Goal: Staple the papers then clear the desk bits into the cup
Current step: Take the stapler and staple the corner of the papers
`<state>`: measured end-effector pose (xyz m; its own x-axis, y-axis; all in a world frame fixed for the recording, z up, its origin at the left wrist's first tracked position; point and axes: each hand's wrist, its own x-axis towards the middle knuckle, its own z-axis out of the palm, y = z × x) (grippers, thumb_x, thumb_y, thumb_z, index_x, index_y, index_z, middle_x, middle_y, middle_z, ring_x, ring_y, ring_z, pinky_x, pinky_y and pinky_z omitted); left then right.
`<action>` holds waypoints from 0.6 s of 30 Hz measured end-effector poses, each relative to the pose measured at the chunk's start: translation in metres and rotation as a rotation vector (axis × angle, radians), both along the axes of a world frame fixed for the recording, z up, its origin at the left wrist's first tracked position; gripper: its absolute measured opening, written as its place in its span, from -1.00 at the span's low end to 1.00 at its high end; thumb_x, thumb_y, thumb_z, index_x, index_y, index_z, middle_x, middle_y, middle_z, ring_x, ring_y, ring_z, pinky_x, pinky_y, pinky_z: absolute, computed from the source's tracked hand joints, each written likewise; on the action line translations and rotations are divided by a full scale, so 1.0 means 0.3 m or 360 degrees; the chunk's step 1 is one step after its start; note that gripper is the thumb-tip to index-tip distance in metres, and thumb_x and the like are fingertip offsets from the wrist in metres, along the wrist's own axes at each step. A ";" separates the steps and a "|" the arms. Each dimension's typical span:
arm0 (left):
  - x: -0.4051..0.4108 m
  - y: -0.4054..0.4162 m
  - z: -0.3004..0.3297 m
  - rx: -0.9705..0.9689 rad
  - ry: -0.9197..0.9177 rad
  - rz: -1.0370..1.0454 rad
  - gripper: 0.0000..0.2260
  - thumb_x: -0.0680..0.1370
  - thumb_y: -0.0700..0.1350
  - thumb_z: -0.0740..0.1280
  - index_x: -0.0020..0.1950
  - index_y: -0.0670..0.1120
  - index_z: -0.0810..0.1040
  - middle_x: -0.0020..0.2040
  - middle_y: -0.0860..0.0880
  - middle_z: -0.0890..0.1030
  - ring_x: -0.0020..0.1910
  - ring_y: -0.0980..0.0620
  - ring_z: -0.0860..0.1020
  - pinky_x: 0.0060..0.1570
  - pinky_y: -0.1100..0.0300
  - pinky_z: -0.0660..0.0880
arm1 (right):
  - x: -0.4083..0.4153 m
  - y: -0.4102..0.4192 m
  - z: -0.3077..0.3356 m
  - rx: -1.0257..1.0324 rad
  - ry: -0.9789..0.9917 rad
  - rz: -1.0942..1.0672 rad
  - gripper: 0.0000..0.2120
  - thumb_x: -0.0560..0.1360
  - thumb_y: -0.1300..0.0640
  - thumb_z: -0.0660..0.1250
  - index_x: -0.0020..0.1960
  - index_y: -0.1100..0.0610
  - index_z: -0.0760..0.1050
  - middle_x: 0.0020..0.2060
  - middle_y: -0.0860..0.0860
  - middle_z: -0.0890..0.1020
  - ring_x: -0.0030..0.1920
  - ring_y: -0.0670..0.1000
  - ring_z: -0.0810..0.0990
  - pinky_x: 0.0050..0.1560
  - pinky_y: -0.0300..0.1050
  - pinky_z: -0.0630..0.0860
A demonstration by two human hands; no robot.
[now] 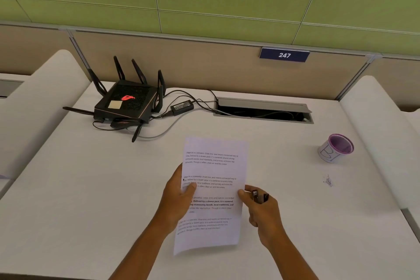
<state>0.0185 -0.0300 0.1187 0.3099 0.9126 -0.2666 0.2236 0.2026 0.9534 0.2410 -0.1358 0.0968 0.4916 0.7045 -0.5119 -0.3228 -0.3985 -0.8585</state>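
While the left hand [179, 191] grips the papers [212, 193] along their left edge, thumb pressed on the printed face and fingers hidden behind, the sheets hang lifted and slightly tilted over the middle of the white desk [91, 188]; the right hand [263, 211] is curled around a small dark stapler [259, 196], its thumb tip touching the right edge of the papers, and the stapler's front end sits just beside that edge; whether its mouth has taken the paper in I cannot tell. Off to the right, well apart from both hands, stands the cup [336, 148], white outside with a purple rim and inside and a scrawl of marker on its wall, leaning a little in this wide view; between cup and right hand lies a small scatter of desk bits [328, 181], too tiny to make out singly. At the far left of the desk a black router [127, 103] with raised antennas glows red on top; its power brick [181, 106] and cables trail to an open cable hatch [263, 110]; above it, on the partition, a blue plate [284, 55] reads 247.
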 end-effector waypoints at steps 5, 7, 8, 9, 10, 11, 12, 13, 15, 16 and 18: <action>-0.007 0.082 -0.025 -0.0171 -0.0105 0.0086 -0.60 0.67 -0.23 0.33 0.42 0.16 0.49 0.21 0.09 0.70 0.14 0.01 0.71 0.08 -0.07 0.71 | 0.002 0.034 -0.035 -0.0033 -0.0002 0.0007 -0.82 0.47 0.16 0.58 0.06 0.14 0.71 -0.25 0.16 0.66 -0.50 -0.02 0.27 -0.47 -0.14 0.22; -0.009 0.113 -0.050 -0.0235 -0.0160 0.0105 -0.63 0.66 -0.22 0.36 0.39 0.15 0.52 0.20 0.08 0.72 0.15 0.00 0.71 0.12 -0.10 0.69 | 0.006 0.061 -0.045 -0.0031 0.0040 -0.0046 -0.85 0.48 0.20 0.56 0.05 0.15 0.71 -0.29 0.14 0.62 -0.50 -0.02 0.27 -0.46 -0.13 0.21; -0.011 0.127 -0.065 -0.0261 -0.0174 0.0109 -0.64 0.65 -0.21 0.38 0.37 0.15 0.54 0.20 0.08 0.73 0.16 -0.01 0.71 0.14 -0.11 0.69 | 0.008 0.075 -0.050 -0.0032 0.0067 -0.0066 -0.86 0.49 0.22 0.55 0.04 0.15 0.71 -0.30 0.13 0.61 -0.49 -0.02 0.27 -0.45 -0.13 0.20; -0.014 0.142 -0.081 -0.0283 -0.0170 0.0112 -0.65 0.64 -0.20 0.40 0.34 0.16 0.54 0.20 0.08 0.73 0.17 -0.01 0.71 0.14 -0.12 0.69 | 0.011 0.091 -0.056 -0.0036 0.0086 -0.0085 -0.87 0.50 0.23 0.54 0.04 0.14 0.72 -0.31 0.13 0.61 -0.49 -0.02 0.28 -0.44 -0.12 0.21; -0.017 0.157 -0.097 -0.0295 -0.0150 0.0111 -0.65 0.63 -0.19 0.43 0.32 0.18 0.55 0.19 0.09 0.73 0.17 -0.02 0.72 0.14 -0.12 0.69 | 0.011 0.107 -0.061 -0.0044 0.0089 -0.0102 -0.88 0.50 0.23 0.54 0.04 0.14 0.72 -0.30 0.12 0.62 -0.49 -0.02 0.29 -0.45 -0.13 0.21; -0.020 0.175 -0.115 -0.0304 -0.0126 0.0108 -0.63 0.61 -0.19 0.44 0.31 0.20 0.54 0.19 0.09 0.73 0.16 -0.02 0.72 0.13 -0.11 0.69 | 0.012 0.126 -0.066 -0.0054 0.0086 -0.0114 -0.88 0.50 0.23 0.54 0.04 0.14 0.72 -0.30 0.11 0.63 -0.49 -0.03 0.30 -0.45 -0.14 0.22; -0.022 0.193 -0.130 -0.0312 -0.0105 0.0104 -0.59 0.60 -0.20 0.46 0.32 0.21 0.51 0.20 0.09 0.73 0.15 -0.01 0.72 0.11 -0.08 0.70 | 0.013 0.146 -0.071 -0.0067 0.0083 -0.0127 -0.89 0.51 0.23 0.54 0.03 0.14 0.72 -0.31 0.10 0.64 -0.49 -0.03 0.31 -0.47 -0.15 0.23; -0.022 0.214 -0.146 -0.0320 -0.0089 0.0098 -0.54 0.59 -0.21 0.47 0.37 0.21 0.48 0.21 0.10 0.72 0.15 0.00 0.72 0.08 -0.03 0.71 | 0.016 0.170 -0.077 -0.0082 0.0081 -0.0147 -0.89 0.51 0.23 0.53 0.03 0.14 0.72 -0.33 0.08 0.64 -0.50 -0.04 0.32 -0.48 -0.15 0.24; -0.018 0.252 -0.168 -0.0331 -0.0058 0.0086 -0.43 0.57 -0.23 0.49 0.48 0.17 0.41 0.23 0.10 0.70 0.14 0.01 0.72 0.02 0.07 0.71 | 0.025 0.216 -0.086 -0.0109 0.0078 -0.0196 -0.90 0.51 0.23 0.53 0.02 0.13 0.73 -0.35 0.06 0.64 -0.50 -0.04 0.33 -0.49 -0.16 0.26; -0.013 0.275 -0.180 -0.0330 -0.0038 0.0078 -0.40 0.57 -0.24 0.49 0.51 0.16 0.39 0.23 0.09 0.70 0.14 0.01 0.71 0.00 0.10 0.71 | 0.031 0.244 -0.092 -0.0118 0.0074 -0.0211 -0.91 0.51 0.23 0.53 0.01 0.13 0.73 -0.36 0.05 0.64 -0.50 -0.04 0.34 -0.49 -0.16 0.27; 0.000 0.318 -0.204 -0.0316 0.0011 0.0059 -0.36 0.56 -0.26 0.50 0.55 0.12 0.37 0.23 0.07 0.68 0.14 -0.01 0.71 -0.05 0.12 0.71 | 0.041 0.296 -0.110 -0.0137 0.0071 -0.0222 -0.92 0.52 0.23 0.53 0.01 0.13 0.73 -0.37 0.01 0.65 -0.50 -0.06 0.37 -0.49 -0.17 0.29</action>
